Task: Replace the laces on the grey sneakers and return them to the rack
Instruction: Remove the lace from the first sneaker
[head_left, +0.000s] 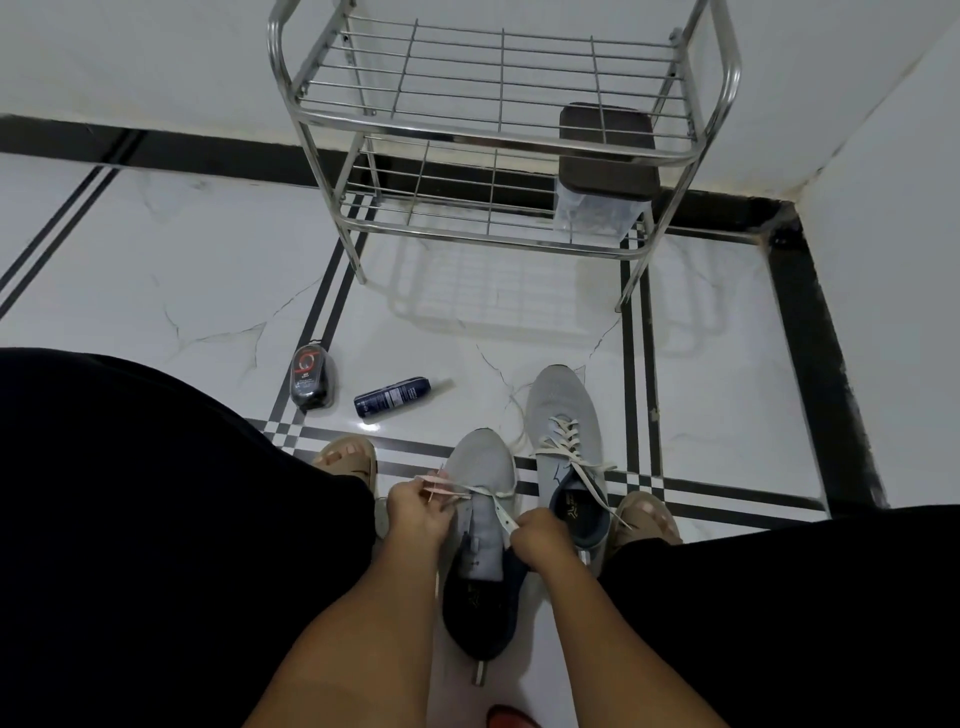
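Left hand (413, 506) and right hand (540, 535) each pinch one end of the white lace (485, 491), stretched crosswise between them over the near grey sneaker (480, 467), toe pointing away.

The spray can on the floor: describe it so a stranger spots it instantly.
Start at the metal shoe rack by the wall and come down the white floor toward the sneakers. The spray can lies on its side beside an upright black shoe-polish applicator; it alone is dark blue, cylindrical and toppled.

The grey knitted-cloth sneakers (480, 467) look matt. At twelve o'clock, the shiny metal wire rack (498, 130) stands on glossy white marble-look floor tiles (156, 249).
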